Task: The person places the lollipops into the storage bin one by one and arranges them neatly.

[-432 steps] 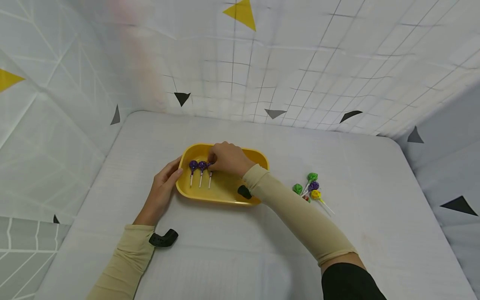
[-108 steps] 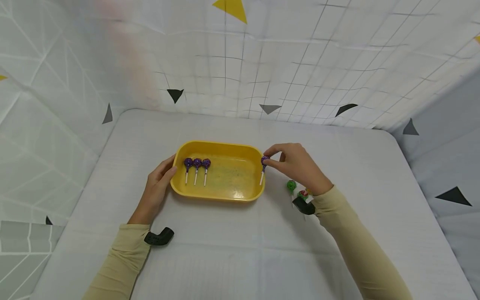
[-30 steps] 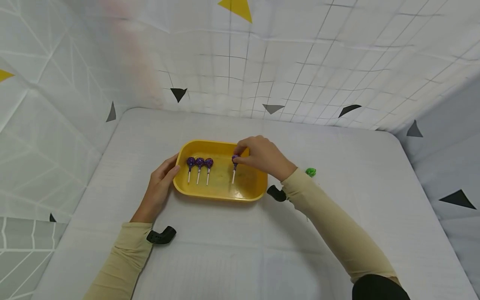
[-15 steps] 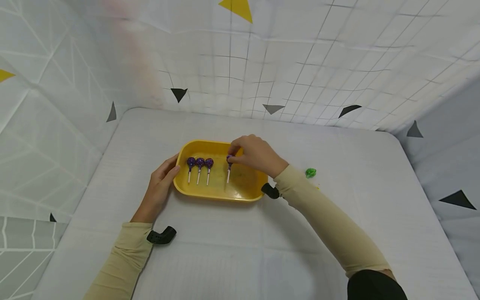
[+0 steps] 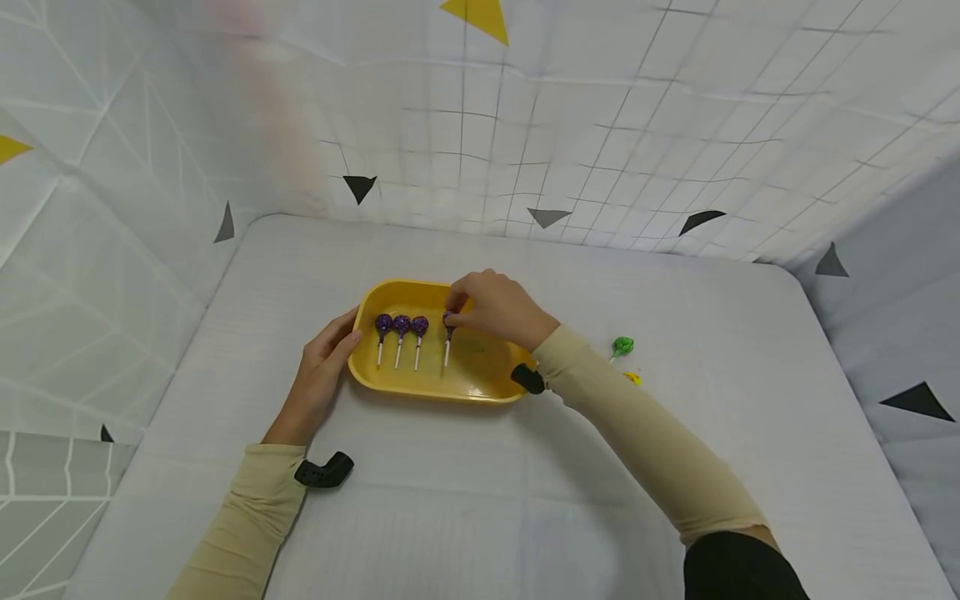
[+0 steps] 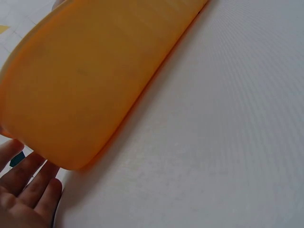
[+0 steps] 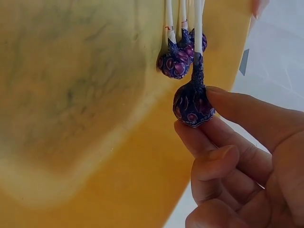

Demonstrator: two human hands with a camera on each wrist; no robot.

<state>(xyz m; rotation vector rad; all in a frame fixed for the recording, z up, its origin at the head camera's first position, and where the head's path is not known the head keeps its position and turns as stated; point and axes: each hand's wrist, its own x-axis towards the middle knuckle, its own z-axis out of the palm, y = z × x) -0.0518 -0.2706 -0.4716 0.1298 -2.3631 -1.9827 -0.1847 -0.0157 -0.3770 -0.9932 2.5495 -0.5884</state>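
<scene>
Leftward since a moment ago, my right hand (image 5: pixel 498 307) pinches the purple lollipop (image 5: pixel 447 319) above the yellow tray (image 5: pixel 435 385), mid-counter. Left hand (image 6: pixel 23 199) lies open against its wall. Wrist view: I'd lower it parallel, beside the three lollipops (image 7: pixel 183 52).

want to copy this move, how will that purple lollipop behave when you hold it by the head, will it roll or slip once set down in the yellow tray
The purple lollipop looks light: the right hand pinches its head with fingertips alone. Its white stick stays straight, so it is probably stiff. The crinkled wrapper likely gives some grip. In the yellow tray the round head might roll slightly, though the three lollipops already there lie parallel, so it will probably stay put.
</scene>
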